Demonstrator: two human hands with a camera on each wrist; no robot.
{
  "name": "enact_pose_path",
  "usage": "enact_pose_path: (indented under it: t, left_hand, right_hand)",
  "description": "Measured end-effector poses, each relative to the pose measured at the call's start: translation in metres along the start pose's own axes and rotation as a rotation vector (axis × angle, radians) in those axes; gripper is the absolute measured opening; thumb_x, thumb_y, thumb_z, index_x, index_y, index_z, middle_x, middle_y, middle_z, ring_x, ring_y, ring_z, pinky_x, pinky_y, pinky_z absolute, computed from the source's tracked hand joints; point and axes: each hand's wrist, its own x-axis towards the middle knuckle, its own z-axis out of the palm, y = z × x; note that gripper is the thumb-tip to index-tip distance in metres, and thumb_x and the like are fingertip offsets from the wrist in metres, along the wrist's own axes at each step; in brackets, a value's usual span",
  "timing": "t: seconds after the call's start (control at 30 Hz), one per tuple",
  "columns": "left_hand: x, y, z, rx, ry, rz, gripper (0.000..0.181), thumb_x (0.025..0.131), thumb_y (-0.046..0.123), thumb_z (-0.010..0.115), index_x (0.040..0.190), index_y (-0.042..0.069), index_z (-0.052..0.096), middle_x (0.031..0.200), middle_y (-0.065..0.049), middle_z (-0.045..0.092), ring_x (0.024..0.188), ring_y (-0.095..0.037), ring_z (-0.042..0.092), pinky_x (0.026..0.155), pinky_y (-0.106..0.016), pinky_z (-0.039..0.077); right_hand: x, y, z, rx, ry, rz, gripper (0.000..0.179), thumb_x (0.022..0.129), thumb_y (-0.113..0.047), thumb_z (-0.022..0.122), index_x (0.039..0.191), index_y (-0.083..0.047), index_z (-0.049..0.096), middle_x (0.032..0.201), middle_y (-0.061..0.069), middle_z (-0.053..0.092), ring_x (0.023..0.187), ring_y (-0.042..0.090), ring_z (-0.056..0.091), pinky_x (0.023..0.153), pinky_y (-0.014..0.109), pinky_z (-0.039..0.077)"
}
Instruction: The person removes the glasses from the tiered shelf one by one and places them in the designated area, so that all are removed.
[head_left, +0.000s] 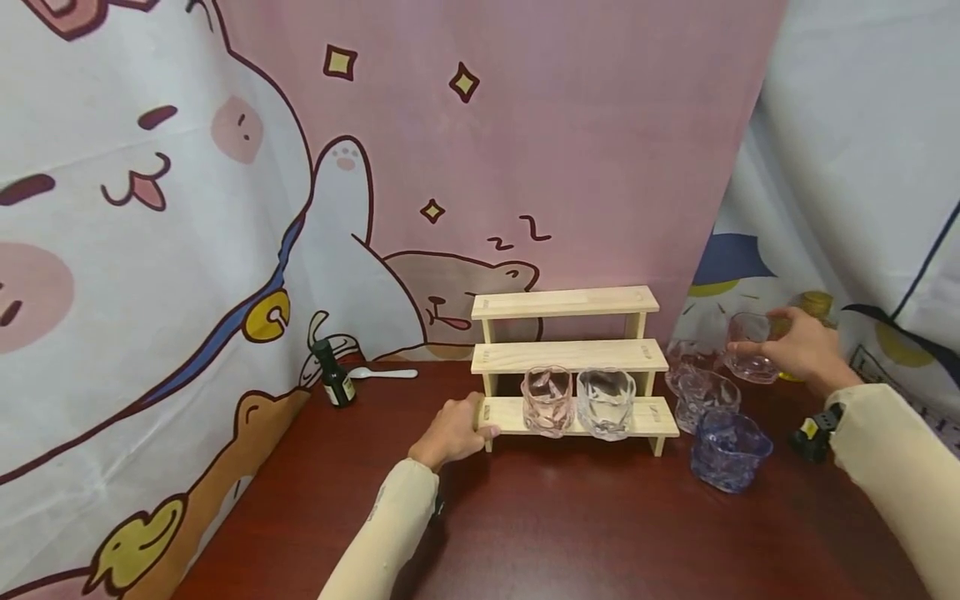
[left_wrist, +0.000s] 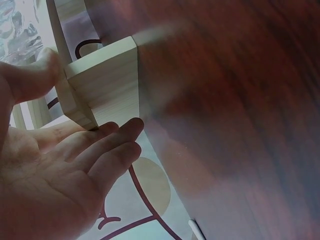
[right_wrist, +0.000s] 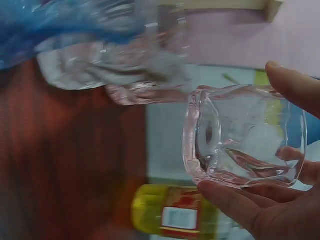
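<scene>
My left hand grips the left end of the lowest board on a three-tier wooden stand. In the left wrist view its thumb lies on one face of the board, with fingers on the other side. A pink-tinted glass and a clear glass sit side by side on that lowest tier. Off to the right, my right hand holds a faintly pink, wavy glass between thumb and fingers, raised above the table. Nearer than it stand a clear glass and a blue glass.
Behind the clear glass stands another pinkish glass, partly overlapped. A yellow bottle with a red label is close to my right hand. On the left are a small dark bottle and a white spoon. Printed cloth hangs behind the table.
</scene>
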Motion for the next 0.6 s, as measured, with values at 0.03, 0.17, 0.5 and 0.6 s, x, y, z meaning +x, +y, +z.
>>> enact_pose_path:
  t: [0.03, 0.17, 0.5, 0.6]
  left_hand:
    - [0.0, 0.0, 0.001, 0.001, 0.002, 0.003, 0.053, 0.09, 0.029, 0.075, 0.13, 0.001, 0.056, 0.087, -0.007, 0.062, 0.074, -0.018, 0.053, 0.064, -0.029, 0.042]
    - [0.001, 0.001, 0.002, -0.004, -0.001, 0.005, 0.054, 0.09, 0.028, 0.075, 0.131, 0.0, 0.055, 0.089, -0.01, 0.063, 0.074, -0.018, 0.053, 0.064, -0.029, 0.042]
    - [-0.002, 0.0, -0.003, -0.017, 0.005, -0.009, 0.054, 0.09, 0.028, 0.075, 0.131, 0.0, 0.055, 0.086, -0.008, 0.06, 0.074, -0.019, 0.053, 0.063, -0.03, 0.042]
    - [-0.001, -0.001, -0.001, -0.018, 0.004, -0.006, 0.055, 0.09, 0.028, 0.075, 0.132, -0.001, 0.054, 0.088, -0.008, 0.061, 0.073, -0.018, 0.053, 0.062, -0.029, 0.042]
  right_hand:
    - [0.0, 0.004, 0.003, 0.01, 0.0, 0.013, 0.108, 0.086, -0.06, 0.07, 0.149, 0.014, 0.023, 0.126, 0.043, 0.045, 0.111, 0.061, 0.042, 0.081, 0.065, 0.044]
    - [-0.003, 0.014, 0.009, 0.06, 0.005, 0.066, 0.111, 0.087, -0.061, 0.067, 0.153, 0.012, 0.017, 0.13, 0.044, 0.043, 0.112, 0.061, 0.043, 0.08, 0.066, 0.045]
    - [0.003, 0.025, 0.017, 0.047, 0.002, 0.065, 0.106, 0.086, -0.052, 0.073, 0.151, 0.013, 0.021, 0.13, 0.044, 0.042, 0.122, 0.064, 0.028, 0.099, 0.07, 0.027]
    - [0.005, 0.032, 0.023, 0.023, -0.009, 0.048, 0.102, 0.085, -0.047, 0.075, 0.148, 0.016, 0.025, 0.132, 0.044, 0.041, 0.118, 0.062, 0.035, 0.096, 0.069, 0.032]
